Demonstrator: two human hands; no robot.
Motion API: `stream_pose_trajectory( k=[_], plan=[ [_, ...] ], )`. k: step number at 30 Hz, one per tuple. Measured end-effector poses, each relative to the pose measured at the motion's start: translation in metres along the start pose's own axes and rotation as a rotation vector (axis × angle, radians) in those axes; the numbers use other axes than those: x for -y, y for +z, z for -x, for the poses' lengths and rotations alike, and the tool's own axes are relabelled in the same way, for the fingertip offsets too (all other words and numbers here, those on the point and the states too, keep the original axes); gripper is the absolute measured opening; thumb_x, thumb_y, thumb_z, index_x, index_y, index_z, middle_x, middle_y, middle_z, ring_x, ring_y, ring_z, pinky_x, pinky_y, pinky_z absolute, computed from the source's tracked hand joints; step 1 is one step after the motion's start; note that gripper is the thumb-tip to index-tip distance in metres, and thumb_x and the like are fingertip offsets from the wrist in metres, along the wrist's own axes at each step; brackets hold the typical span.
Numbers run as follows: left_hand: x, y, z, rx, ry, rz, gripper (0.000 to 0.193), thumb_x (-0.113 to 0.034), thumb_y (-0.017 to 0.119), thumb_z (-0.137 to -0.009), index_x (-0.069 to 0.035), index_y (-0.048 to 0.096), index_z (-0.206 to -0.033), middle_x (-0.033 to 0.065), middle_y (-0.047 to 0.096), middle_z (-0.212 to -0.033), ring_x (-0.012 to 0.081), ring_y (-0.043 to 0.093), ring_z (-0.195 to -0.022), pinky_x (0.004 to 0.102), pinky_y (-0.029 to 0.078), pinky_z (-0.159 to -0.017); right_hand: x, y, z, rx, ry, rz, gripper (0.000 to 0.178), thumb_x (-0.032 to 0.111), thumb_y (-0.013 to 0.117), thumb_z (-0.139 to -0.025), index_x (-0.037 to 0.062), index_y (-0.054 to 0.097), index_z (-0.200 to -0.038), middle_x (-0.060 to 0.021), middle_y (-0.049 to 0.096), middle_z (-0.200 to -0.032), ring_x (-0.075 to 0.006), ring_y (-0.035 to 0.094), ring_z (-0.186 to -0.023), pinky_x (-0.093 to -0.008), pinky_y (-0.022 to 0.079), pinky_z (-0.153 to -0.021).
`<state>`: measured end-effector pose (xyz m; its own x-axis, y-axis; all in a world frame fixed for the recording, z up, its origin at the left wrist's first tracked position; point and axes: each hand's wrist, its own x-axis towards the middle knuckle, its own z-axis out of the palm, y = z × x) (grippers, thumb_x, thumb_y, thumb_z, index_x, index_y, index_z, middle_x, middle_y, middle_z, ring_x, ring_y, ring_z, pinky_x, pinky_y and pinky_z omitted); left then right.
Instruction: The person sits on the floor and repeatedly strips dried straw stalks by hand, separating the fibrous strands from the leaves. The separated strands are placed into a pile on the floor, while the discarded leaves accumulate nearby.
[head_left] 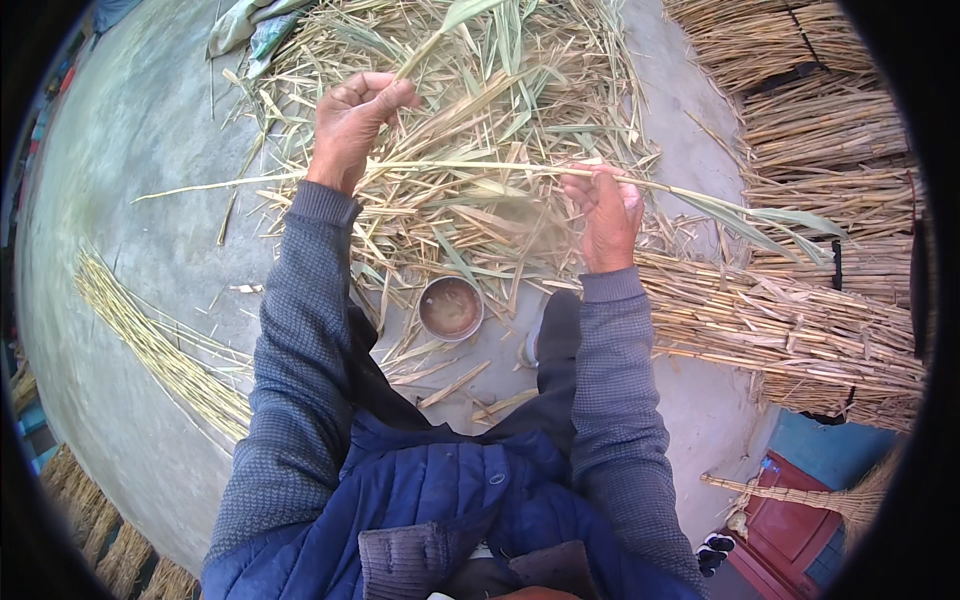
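A long thin reed stalk (480,166) runs across the view, its thin end to the left and green leaves toward its right end. My right hand (606,215) pinches this stalk between thumb and fingers. Farther up, my left hand (355,118) is closed on a pale green reed leaf (430,46) that points up and away. The stalk passes beneath my left wrist. Under both hands spreads a heap of stripped leaves and husks (440,215).
A small round bowl (424,318) with brownish contents stands between my feet. Thin peeled reeds (165,345) lie at the left on the concrete floor (130,190). Reed bundles (830,130) are stacked at the right, with a loose pile (760,310) nearer me. A broom-like bundle (800,495) lies lower right.
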<state>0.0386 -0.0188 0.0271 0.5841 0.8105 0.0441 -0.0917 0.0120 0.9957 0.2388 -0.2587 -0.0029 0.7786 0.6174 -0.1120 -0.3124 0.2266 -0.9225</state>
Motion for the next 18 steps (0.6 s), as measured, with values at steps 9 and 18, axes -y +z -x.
stream_pose_trajectory(
  k=[9,18],
  plan=[
    [0.033,0.041,0.009,0.210,0.656,-0.819,0.030,-0.033,0.076,-0.086,-0.008,0.074,-0.103,0.0080,0.073,-0.091,0.0243,0.062,-0.089,0.0375,0.043,-0.082,-0.009,0.024,0.006,0.095,0.013,0.061,0.023,0.018,0.061,-0.100,-0.0029,0.058,-0.110,-0.0168,0.070,-0.101,-0.0213,0.073,-0.087,-0.0274,0.060,-0.072],
    [0.027,0.036,0.012,0.382,0.220,-0.624,0.020,-0.019,0.078,-0.087,0.000,0.074,-0.093,0.0074,0.069,-0.073,0.0135,0.063,-0.066,0.0293,0.049,-0.061,0.004,0.021,0.005,0.099,-0.066,0.081,0.029,0.020,0.067,-0.099,-0.0054,0.060,-0.111,-0.0165,0.071,-0.100,-0.0210,0.073,-0.089,-0.0281,0.060,-0.075]
  ],
)
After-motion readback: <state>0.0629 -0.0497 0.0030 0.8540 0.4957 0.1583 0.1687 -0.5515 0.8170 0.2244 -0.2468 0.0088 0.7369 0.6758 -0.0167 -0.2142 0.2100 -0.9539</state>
